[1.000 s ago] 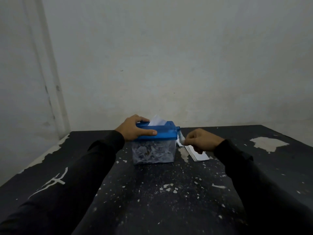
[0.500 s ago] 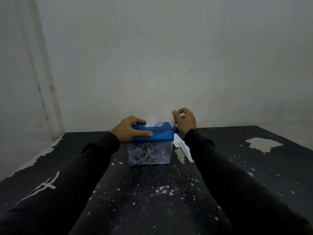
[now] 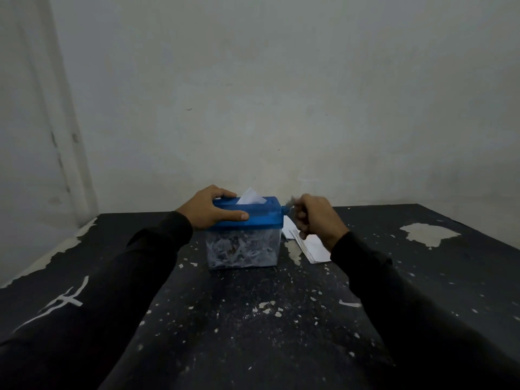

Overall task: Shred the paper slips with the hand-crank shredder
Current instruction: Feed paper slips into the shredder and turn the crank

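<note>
Left hand (image 3: 209, 209) gripped the blue lid of the hand-crank shredder (image 3: 244, 232), mid-table (image 3: 253, 319). Right hand (image 3: 316, 219) clenched around the blurred crank (image 3: 289, 205) at the lid's right end. Paper slip (image 3: 250, 197) stood in the slot; spare slips (image 3: 312, 246) lay just right.
</note>
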